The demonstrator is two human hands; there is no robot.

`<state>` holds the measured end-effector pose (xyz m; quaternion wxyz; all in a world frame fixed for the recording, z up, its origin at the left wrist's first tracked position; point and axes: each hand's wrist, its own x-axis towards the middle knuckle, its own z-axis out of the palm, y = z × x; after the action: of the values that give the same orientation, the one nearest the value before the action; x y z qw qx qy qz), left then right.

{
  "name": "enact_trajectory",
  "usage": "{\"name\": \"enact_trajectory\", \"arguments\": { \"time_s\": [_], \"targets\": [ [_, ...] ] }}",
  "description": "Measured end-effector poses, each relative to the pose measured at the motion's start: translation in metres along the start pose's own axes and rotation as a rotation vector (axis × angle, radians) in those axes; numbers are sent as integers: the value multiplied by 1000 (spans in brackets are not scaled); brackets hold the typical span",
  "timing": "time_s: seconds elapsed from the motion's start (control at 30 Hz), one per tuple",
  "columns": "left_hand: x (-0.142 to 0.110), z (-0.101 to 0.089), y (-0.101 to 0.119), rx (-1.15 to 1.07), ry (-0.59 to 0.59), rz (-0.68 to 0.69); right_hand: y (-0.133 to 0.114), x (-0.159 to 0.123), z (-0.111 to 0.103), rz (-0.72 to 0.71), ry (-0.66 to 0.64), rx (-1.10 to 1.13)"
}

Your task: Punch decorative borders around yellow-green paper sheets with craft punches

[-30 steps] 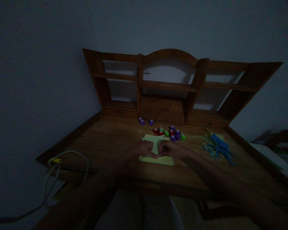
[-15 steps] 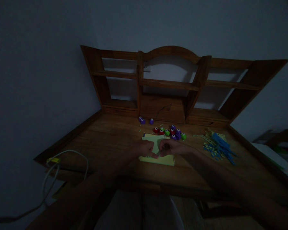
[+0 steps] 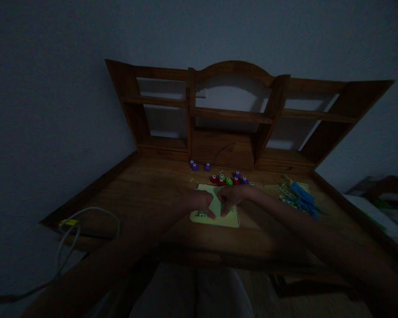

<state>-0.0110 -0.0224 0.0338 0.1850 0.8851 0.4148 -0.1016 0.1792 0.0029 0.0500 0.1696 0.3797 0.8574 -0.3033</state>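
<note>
My left hand (image 3: 203,201) rests on a pale yellow-green sheet of paper (image 3: 230,221), its fingers curled and its thumb stretched toward the sheet's middle. Close beside it, my right hand (image 3: 231,196) is bent down from the right with its fingertips touching the paper. Both hands look closed, the fingertips a small gap apart; anything held in them is too small or dark to make out. Dark printed marks (image 3: 201,214) show on the sheet by the left thumb. Just beyond the paper sit several small red, green and purple craft punches (image 3: 228,181) with white-topped knobs.
More purple punches (image 3: 195,167) stand farther back, with tiny paper bits around. Blue and yellow paper strips (image 3: 303,198) lie heaped on the right. A white cable (image 3: 96,208) loops over the desk's left edge. A wooden shelf unit (image 3: 232,115) rises behind.
My right fingertips have straightened downward onto the paper and drawn slightly apart from my left thumb. The right wrist has risen, covering some of the punches. The view has shifted a little.
</note>
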Motion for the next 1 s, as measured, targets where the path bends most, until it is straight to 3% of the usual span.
{"name": "enact_trajectory", "arguments": {
  "time_s": [0.23, 0.47, 0.77, 1.0],
  "targets": [
    [9, -2, -23, -106, -150, 171, 18, -11, 4, -49, 11, 14],
    [-5, -18, -24, -217, -234, 297, 30, -11, 2, -111, -54, 137],
    [-9, -21, -26, -294, -299, 297, 26, -17, -2, -97, -70, 191],
    [-16, -30, -26, -301, -395, 223, 41, -19, 4, -133, -144, 318]
  ]
}}
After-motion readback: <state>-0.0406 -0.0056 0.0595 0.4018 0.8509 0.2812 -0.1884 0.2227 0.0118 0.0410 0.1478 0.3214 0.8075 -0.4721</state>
